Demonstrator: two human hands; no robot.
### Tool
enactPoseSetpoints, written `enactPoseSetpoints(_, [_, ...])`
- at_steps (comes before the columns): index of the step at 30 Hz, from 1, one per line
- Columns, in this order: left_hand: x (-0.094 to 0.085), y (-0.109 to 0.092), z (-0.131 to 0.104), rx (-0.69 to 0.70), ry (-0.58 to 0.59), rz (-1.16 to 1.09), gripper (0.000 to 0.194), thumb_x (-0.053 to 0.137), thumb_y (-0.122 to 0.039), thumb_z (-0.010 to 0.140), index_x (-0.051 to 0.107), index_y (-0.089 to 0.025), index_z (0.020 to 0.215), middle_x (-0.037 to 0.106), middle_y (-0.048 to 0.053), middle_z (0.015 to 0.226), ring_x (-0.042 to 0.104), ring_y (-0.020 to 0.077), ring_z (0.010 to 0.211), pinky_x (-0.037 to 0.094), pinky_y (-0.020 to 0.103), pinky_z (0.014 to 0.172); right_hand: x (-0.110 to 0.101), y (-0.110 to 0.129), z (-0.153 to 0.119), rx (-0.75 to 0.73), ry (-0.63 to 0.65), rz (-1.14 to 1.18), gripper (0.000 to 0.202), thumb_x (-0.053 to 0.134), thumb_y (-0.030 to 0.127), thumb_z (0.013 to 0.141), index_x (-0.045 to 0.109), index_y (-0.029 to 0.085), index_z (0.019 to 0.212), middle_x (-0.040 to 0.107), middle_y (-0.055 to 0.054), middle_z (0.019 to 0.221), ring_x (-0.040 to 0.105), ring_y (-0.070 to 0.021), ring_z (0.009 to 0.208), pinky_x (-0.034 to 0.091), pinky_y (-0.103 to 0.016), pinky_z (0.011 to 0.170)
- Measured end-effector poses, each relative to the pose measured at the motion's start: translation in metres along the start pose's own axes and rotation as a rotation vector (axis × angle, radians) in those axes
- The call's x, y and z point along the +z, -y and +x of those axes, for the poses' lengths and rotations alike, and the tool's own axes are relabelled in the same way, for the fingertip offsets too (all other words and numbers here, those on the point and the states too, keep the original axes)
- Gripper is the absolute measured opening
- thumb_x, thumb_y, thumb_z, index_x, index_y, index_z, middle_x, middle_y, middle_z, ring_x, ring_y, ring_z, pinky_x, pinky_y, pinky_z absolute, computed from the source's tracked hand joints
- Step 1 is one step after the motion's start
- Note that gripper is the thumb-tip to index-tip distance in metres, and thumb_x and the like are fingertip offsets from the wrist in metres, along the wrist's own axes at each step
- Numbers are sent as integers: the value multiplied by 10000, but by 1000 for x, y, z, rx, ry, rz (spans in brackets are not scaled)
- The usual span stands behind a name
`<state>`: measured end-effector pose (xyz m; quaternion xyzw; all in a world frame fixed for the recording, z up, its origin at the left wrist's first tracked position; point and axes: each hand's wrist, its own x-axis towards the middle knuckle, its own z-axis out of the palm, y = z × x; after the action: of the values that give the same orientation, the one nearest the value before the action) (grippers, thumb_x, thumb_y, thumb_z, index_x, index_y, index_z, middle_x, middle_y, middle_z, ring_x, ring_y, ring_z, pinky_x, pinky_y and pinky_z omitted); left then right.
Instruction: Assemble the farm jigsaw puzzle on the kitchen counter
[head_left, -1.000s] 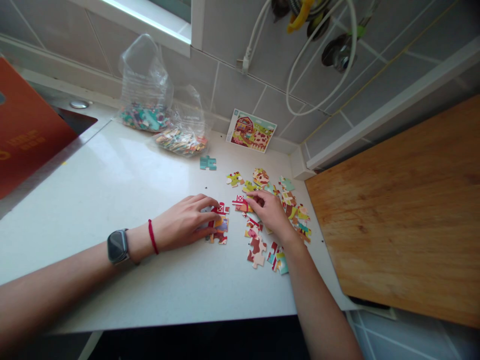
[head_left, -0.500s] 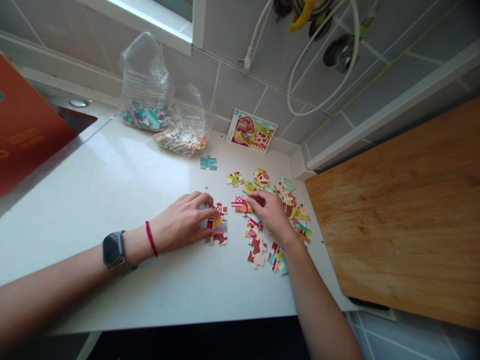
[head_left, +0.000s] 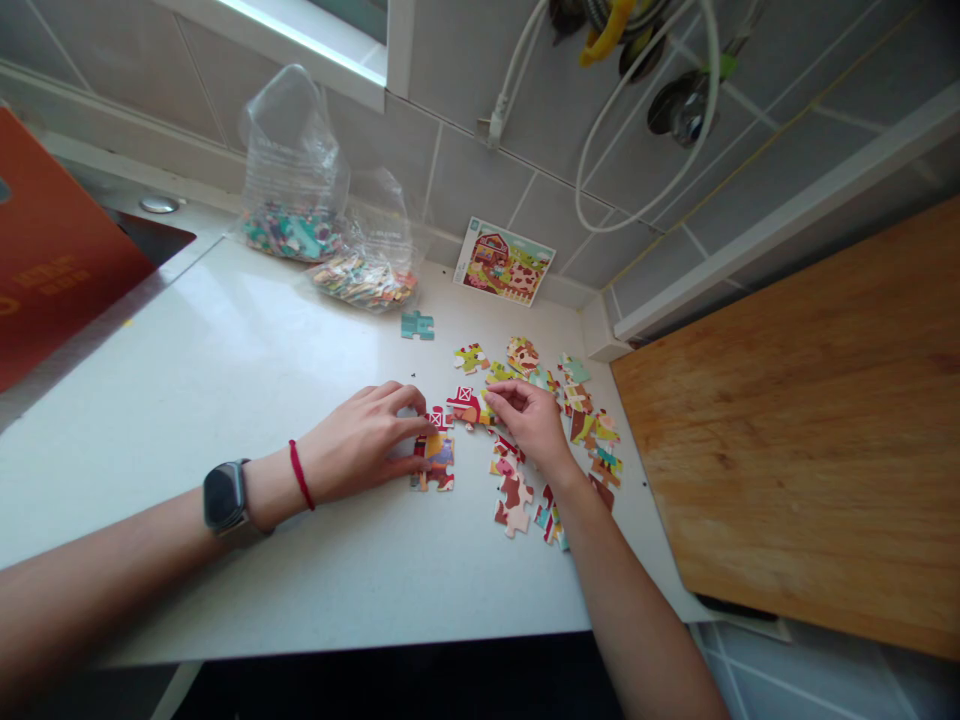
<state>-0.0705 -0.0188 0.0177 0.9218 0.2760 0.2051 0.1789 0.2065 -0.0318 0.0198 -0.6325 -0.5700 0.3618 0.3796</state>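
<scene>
My left hand (head_left: 379, 435) rests on the white table with curled fingers gripping the left edge of a few joined puzzle pieces (head_left: 440, 460), showing red, yellow and purple. Just right of them, my right hand (head_left: 529, 415) pinches a red puzzle piece (head_left: 466, 404) with a white crossed window, its yellow end at the fingertips. That piece lies close to the joined ones. Around and beneath my right hand spread loose pieces, among them a cow-patterned piece (head_left: 514, 500) and a green piece (head_left: 471, 358). Some are hidden by the hand and forearm.
Two clear bags of puzzle pieces (head_left: 292, 230) (head_left: 367, 280) stand by the wall. A picture card (head_left: 505, 262) leans there too, with a teal piece (head_left: 417, 325) to its left. A wooden board (head_left: 810, 430) borders the right side; an orange box (head_left: 67, 250) is far left.
My right hand has shifted slightly left with the red puzzle piece, bringing it nearer the joined pieces. My left hand has stayed nearly still.
</scene>
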Motion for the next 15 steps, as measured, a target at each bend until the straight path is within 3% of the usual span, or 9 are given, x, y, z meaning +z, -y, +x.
enactPoseSetpoints(7, [0,1,0,-13,2,-15,292,668,-543,995,793,-312,1123,675,80,1124,640,251,976,527,395,875,0,7,-3,-88,26,-176,218,701,349,909,836,211,1009,820,-82,1026,685,-190,774,551,-328,759])
enactPoseSetpoints(15, [-1,0,0,-24,42,10,306,666,-554,993,787,-314,1140,670,85,1145,647,266,996,533,428,887,-10,8,-2,-83,125,-251,191,684,333,931,823,221,997,806,-55,961,682,-193,818,519,-321,792])
